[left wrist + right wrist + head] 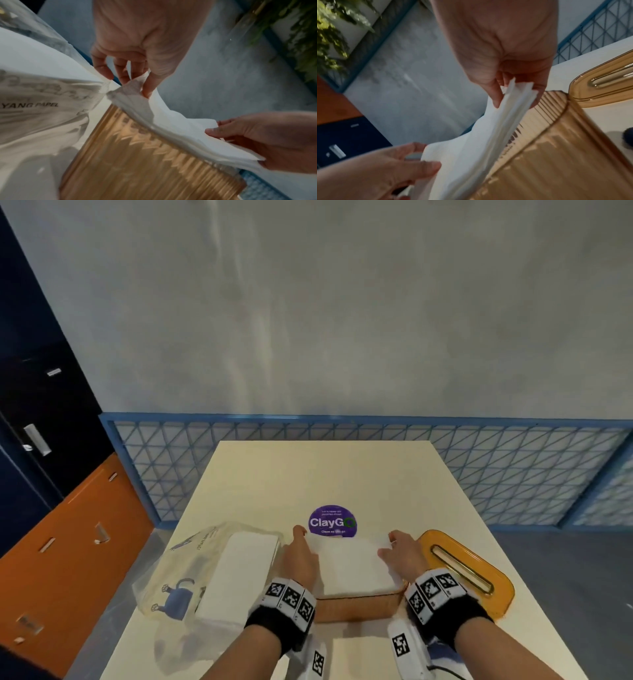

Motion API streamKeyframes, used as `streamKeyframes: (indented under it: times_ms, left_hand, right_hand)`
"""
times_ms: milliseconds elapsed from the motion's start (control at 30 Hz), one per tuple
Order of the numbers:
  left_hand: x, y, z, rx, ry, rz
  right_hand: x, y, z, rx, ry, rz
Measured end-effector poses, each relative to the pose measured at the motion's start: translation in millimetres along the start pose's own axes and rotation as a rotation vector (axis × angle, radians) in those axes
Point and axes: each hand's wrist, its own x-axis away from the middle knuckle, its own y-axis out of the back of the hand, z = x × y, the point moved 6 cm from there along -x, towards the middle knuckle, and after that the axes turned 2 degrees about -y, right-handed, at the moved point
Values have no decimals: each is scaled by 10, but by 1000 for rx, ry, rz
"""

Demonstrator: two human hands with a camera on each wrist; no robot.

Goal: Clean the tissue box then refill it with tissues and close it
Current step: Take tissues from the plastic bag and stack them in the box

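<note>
An amber ribbed tissue box [356,607] stands open near the table's front edge, with a white tissue stack [352,568] lying across its top. My left hand [301,553] pinches the stack's left end [137,83] between thumb and fingers. My right hand [399,549] pinches the right end [518,89] the same way. The stack sags a little between both hands [471,155] above the box wall [137,162]. The amber lid [462,570] with its slot lies flat to the right of the box.
A clear plastic tissue pack [205,573] with a white block of tissues [239,577] lies left of the box. A purple round sticker [332,521] sits behind it on the cream table [342,470]. A blue mesh fence [513,470] stands beyond the table.
</note>
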Motion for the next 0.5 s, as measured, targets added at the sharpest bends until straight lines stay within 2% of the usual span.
streamKeyframes:
  times_ms: [233,333,400,500]
  left_hand:
    - [-72,-198,0,-464,-120,33]
    - [-78,-270,-24,-635,-207,49]
    - [-82,-298,-59,-673,-254,34]
    - [-35,-325,-199,-609,-362,-22]
  right_hand:
    - [-71,-206,9,242,47,-23]
    - [-72,-264,22,329,41,15]
    - [-31,-282,63,399,73,17]
    - [90,-259,186,514,228,-95]
